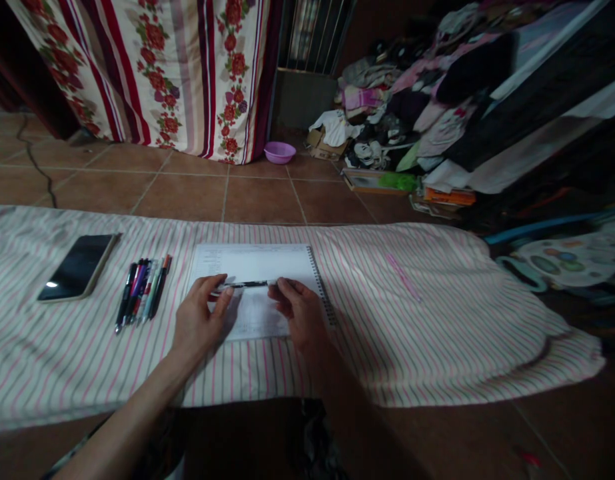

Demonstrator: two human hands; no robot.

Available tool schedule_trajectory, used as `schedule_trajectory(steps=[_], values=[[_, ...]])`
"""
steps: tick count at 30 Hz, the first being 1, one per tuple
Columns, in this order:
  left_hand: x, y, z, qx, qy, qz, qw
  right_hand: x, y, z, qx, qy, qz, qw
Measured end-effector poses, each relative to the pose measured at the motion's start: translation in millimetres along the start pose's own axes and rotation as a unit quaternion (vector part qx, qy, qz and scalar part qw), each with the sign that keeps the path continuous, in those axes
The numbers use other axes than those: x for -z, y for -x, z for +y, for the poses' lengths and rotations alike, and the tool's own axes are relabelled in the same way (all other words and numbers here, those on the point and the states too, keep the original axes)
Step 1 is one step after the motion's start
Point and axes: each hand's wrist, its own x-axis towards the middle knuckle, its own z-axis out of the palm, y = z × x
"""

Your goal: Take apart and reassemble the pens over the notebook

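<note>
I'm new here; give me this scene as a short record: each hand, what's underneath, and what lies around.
Left hand: pinching one end of a dark pen
Right hand: holding its other end
Underneath: spiral notebook on striped cloth
Left of notebook: row of pens, then phone
Right of notebook: slim pink item
Beyond: purple basin beside floral curtain

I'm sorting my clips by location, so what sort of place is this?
Probably a room in a home: there's a floral curtain, a tiled floor and a heap of clothes.
</note>
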Motion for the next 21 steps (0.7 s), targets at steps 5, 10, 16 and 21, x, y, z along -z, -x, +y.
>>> schedule_trajectory(steps=[5, 10, 16, 21], values=[[-1.0, -3.2, -1.1, 0.138, 0.246, -0.041, 0.959, 3.0, -1.9, -3.7, 0.01, -0.009, 0.012, 1.0], [-0.7, -1.8, 4.5, 0.143, 0.264, -0.028, 0.954, 2.0, -0.3, -2.2, 0.004, -0.009, -0.005, 1.0], [0.0, -0.7, 6.2, 0.121, 0.25, -0.032, 0.96, 1.4, -4.0, 2.2, 0.031, -0.018, 0.012, 0.999], [-1.3, -1.0, 4.2, 0.126, 0.257, -0.021, 0.958, -0.1, -4.8, 4.0, 0.039, -0.03, 0.01, 0.999]])
